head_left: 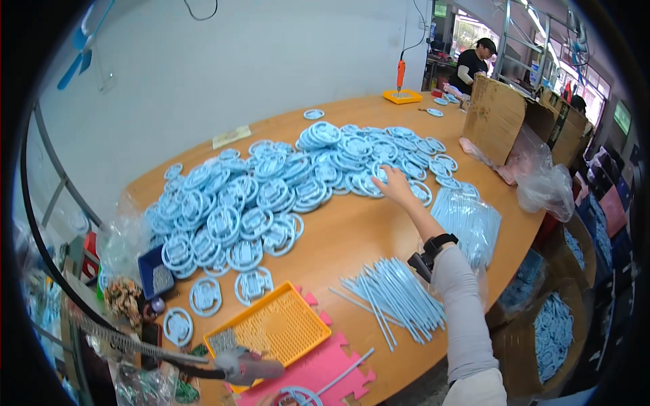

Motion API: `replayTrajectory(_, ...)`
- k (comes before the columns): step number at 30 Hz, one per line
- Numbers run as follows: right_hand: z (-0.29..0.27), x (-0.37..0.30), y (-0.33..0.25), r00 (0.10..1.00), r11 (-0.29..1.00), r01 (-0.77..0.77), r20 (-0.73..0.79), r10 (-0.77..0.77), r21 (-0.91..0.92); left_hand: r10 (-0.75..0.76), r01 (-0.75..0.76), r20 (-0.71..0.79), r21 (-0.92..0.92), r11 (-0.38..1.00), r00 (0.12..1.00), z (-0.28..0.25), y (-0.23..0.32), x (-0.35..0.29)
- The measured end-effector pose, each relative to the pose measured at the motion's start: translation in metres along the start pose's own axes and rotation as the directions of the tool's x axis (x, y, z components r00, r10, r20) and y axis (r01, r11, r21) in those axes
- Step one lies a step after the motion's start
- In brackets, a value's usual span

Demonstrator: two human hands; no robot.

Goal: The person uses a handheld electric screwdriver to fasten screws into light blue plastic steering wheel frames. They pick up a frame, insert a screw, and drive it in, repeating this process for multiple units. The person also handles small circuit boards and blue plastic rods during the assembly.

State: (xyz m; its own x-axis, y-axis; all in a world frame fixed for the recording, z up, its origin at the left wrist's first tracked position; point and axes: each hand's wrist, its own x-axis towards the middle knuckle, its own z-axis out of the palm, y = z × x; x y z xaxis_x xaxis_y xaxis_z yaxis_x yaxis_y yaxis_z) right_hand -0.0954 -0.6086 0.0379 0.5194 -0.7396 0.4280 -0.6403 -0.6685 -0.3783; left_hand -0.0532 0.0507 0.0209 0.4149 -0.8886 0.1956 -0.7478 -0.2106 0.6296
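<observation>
My right hand [395, 186] reaches over the right part of a large heap of light-blue round plastic frames [274, 193], thumb and fingers apart. Its fingertips are at the frames there; whether they touch one I cannot tell. Only a sliver of my left hand [269, 400] shows at the lower edge, fingers hidden. Beside it lies another blue round frame [301, 392] with a blue rod [347, 369] extending from it over a pink foam mat [325, 371]. A grey-headed tool [252, 367] on a spring-wrapped cable hangs just above.
A yellow tray [288, 325] holds small metal parts. Loose blue rods [399, 298] lie right of it, bagged rods [467, 223] beyond. A blue bin [157, 272] stands left. Cardboard box [497, 115], orange screwdriver [401, 73] and a person [472, 66] are at the far right.
</observation>
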Motion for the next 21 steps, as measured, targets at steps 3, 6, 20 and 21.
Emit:
replayTrajectory(3,0.029,0.027,0.027,0.952,0.950,-0.305,-0.023,0.307,0.061,0.003,-0.003,0.027,0.029,1.000,1.000,-0.004,0.002,0.002)
replayTrajectory(6,0.054,0.052,0.021,0.902,0.901,-0.429,-0.020,0.431,0.064,-0.004,-0.001,0.073,0.065,0.998,0.997,-0.008,-0.001,-0.002)
replayTrajectory(20,0.080,0.086,0.051,0.917,0.926,-0.336,0.165,0.363,-0.169,-0.307,0.327,0.211,-0.068,0.942,0.928,0.004,0.006,-0.010)
replayTrajectory(21,0.086,0.079,0.042,0.934,0.948,-0.277,0.188,0.304,-0.157,-0.223,0.231,0.174,-0.028,0.973,0.959,0.003,0.003,-0.011)
